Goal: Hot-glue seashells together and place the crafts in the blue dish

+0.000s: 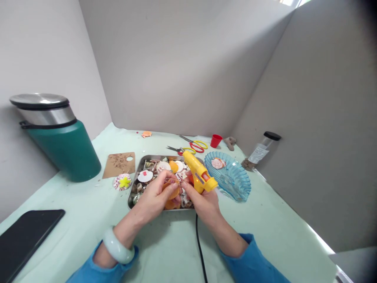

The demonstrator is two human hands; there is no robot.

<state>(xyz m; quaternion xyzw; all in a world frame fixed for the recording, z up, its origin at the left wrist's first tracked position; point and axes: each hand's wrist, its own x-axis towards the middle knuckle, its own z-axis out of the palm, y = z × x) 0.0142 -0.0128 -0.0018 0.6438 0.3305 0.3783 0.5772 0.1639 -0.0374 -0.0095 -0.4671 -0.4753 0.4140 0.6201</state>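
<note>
1. Yellow glue gun sits in the right hand, whose fingers are closed around its grip; the nozzle points up and away over the far part of the tray.
2. A black cord runs from under that hand towards the near edge of the surface.
3. The left hand pinches an orange shell between thumb and fingers, just beside the right hand's fingertips.
4. Both hands and the shell hover over the near end of a metal tray filled with mixed shells.
5. A pale bracelet circles the left wrist; both sleeves are blue.
6. Right of the tray lies a blue glass dish with one small shell in it.
7. Beyond the tray lie scissors and a red cup; a black-capped jar leans by the right wall.
8. Left of the tray lie a cardboard piece and a round patterned piece.
9. A teal bin stands far left, a dark tablet near it.
</note>
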